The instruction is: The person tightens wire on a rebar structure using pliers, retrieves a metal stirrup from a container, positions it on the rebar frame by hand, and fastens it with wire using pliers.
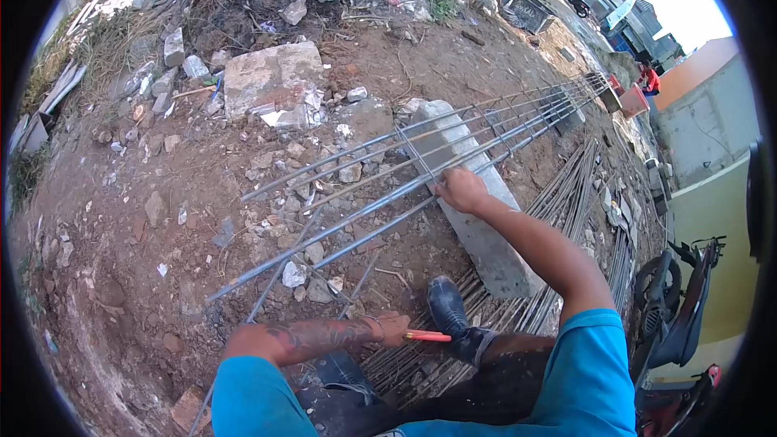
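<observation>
My left hand [392, 329] is closed around a tool with orange-red handles [427, 336]; its working end is hidden, so I cannot tell the kind. Ahead of it, my right hand [463, 190] is closed at a rebar cage [388, 194], fingers curled at a crosswise stirrup and a long bar. Long steel bars joined by stirrups run from the lower left toward the upper right. The cage lies across a grey concrete block [494, 243], which slants beneath my right hand and forearm.
Loose rebar [566, 194] lies in a bundle right of the block and under my boots [449, 307]. Rubble and a broken slab [271, 77] cover the left ground. Motorbikes [680, 307] stand at the right. A person in red [648, 79] is far off near a bucket [634, 102].
</observation>
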`<state>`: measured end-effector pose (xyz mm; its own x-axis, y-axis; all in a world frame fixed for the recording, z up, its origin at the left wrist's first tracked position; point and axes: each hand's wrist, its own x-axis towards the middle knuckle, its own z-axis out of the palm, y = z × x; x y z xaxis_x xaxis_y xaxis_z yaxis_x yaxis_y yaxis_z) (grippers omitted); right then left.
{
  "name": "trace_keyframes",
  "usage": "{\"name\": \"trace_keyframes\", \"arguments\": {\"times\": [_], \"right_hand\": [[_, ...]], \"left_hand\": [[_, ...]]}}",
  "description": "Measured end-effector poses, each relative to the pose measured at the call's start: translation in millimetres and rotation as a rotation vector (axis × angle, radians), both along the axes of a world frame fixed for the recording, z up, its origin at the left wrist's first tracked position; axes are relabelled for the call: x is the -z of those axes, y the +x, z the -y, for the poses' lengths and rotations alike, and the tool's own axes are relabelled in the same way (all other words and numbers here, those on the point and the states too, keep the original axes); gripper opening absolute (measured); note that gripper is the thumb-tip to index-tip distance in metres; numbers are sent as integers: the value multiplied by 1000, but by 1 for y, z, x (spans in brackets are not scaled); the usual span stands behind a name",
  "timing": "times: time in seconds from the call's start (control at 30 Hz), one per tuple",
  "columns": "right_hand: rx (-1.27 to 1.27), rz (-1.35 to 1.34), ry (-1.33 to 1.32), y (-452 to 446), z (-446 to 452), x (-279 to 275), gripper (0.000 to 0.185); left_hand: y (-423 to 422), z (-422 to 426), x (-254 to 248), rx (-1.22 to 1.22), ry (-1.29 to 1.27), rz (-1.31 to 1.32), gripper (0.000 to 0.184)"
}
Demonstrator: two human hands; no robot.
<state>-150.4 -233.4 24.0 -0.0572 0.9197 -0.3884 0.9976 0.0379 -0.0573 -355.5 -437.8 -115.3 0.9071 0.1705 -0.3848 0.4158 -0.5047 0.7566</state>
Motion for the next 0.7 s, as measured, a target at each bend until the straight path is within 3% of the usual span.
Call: {"name": "trace_keyframes", "arguments": {"times": [0.03, 0.1, 0.13, 0.2, 0.33, 0.43, 0.63, 0.7], "right_hand": [[38, -2, -3, 16, 4, 2, 48], [-16, -70, 256, 46, 6, 8, 80], [-6, -77, 255, 70, -1, 13, 80], [51, -79, 311, 143, -35, 27, 104], [47, -157, 219, 179, -60, 64, 108], [-21, 61, 307, 166, -53, 47, 112], [-93, -138, 225, 168, -62, 50, 118], [-75, -129, 207, 169, -66, 52, 123]], "left_hand": [[-4, -2, -5, -89, -9, -25, 33], [-11, -11, -12, -184, 5, -74, 35], [-16, -12, -6, -176, 4, -83, 35], [-7, -18, 9, -298, 5, -104, 34], [14, -30, 7, -330, 0, -215, 33], [21, -36, 0, -382, 78, -131, 26], [58, -56, -13, -660, 157, -161, 23], [72, -59, 9, -494, 290, -213, 30]]}}
